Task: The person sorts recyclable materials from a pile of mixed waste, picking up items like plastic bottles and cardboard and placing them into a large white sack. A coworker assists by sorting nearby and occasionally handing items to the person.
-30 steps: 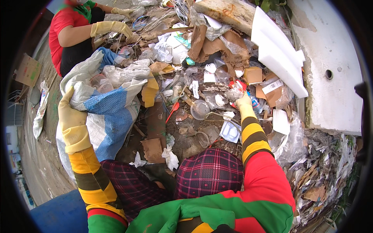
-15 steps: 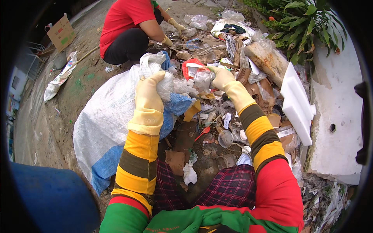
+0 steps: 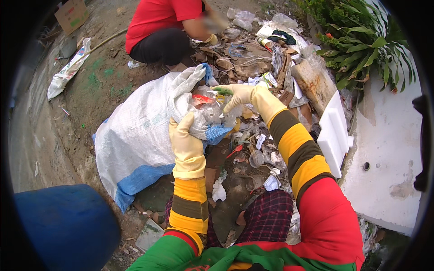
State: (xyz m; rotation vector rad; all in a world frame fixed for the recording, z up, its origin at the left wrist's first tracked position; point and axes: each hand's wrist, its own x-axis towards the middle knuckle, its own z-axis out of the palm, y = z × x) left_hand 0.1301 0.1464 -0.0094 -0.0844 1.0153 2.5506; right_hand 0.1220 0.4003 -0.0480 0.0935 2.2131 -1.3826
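A large white woven sack (image 3: 138, 122) with blue bands lies on its side in front of me, its mouth facing right. My left hand (image 3: 186, 144), in a cream rubber glove, grips the lower rim of that mouth; part of its fingers is hidden. My right hand (image 3: 242, 95), gloved alike and green-stained at the fingertips, reaches over the opening with thumb and fingers apart, holding nothing. Clear plastic (image 3: 214, 110) and a red-orange wrapper (image 3: 200, 100) sit inside the mouth, just left of my right thumb.
Mixed rubbish with a red plastic spoon (image 3: 235, 150) and a clear cup (image 3: 256, 158) spreads to the right. White foam (image 3: 333, 135) leans near a pale wall (image 3: 384, 158). A blue drum (image 3: 63, 226) stands at lower left. A co-worker in red (image 3: 158, 22) squats beyond the sack.
The red-orange wrapper has gone from my right hand into the sack's mouth, and that hand has opened. My left hand has moved down along the sack's rim.
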